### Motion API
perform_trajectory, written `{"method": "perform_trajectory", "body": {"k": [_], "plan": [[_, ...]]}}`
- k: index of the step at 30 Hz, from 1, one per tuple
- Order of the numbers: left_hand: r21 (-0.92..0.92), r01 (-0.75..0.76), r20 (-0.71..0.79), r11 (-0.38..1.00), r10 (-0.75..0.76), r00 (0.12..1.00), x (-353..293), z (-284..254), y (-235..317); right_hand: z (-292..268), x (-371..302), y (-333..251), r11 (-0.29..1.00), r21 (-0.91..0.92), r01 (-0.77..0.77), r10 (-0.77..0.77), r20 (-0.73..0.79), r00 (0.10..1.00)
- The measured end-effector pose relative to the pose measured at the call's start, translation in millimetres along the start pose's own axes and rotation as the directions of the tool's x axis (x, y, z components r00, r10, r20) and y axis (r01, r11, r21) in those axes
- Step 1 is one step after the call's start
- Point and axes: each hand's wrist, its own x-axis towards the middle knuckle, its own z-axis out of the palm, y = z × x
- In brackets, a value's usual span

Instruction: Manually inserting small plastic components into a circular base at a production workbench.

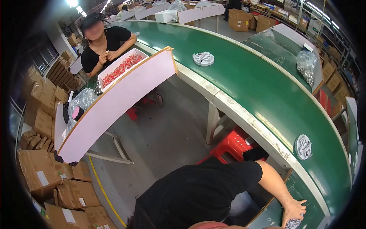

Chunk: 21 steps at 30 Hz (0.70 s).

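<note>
At the lower right, my left hand (293,211) rests over a small light-grey and dark part (293,223) at the picture's edge. Thumb and fingers lie on either side of this part, with one finger stretched out to the right. Only a bit of the part shows, so its kind is unclear. My left arm, in a short black sleeve, reaches across a green worktop (275,212). My right hand is out of view. Beside my arm, on the green conveyor belt (259,91), lies a round white plastic piece (304,147); a similar round piece (203,58) lies farther along.
A co-worker (105,45) sits at the far left behind a white box of red-and-white parts (122,68). A pale divider panel (122,103) stands between us. A red stool (234,145) sits under the belt edge. Cardboard boxes (40,170) are stacked at left.
</note>
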Motion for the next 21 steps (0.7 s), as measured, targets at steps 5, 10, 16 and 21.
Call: {"method": "perform_trajectory", "body": {"k": [5, 10, 16, 21], "plan": [[0.026, 0.011, -0.011, 1.000, -0.011, 1.000, 1.1, 1.2, -0.2, 2.4, -0.1, 0.8, 1.000, 0.025, -0.011, 0.011, 0.006, 1.000], [-0.023, 0.017, 0.043, 1.000, -0.016, 0.999, 8.4, 3.8, 5.6, -37.4, 3.5, -14.4, 1.000, 0.007, 0.005, -0.005, -0.015, 1.000], [0.054, -0.001, -0.132, 0.999, 0.008, 0.991, 6.9, 35.6, -22.8, -26.0, 1.2, -18.2, 1.000, 0.008, -0.029, 0.029, 0.027, 0.999], [-0.049, -0.024, -0.100, 0.999, 0.019, 0.995, 1.2, 1.6, 9.5, -40.4, 1.3, -25.5, 1.000, 0.012, 0.009, -0.009, -0.007, 1.000]]}}
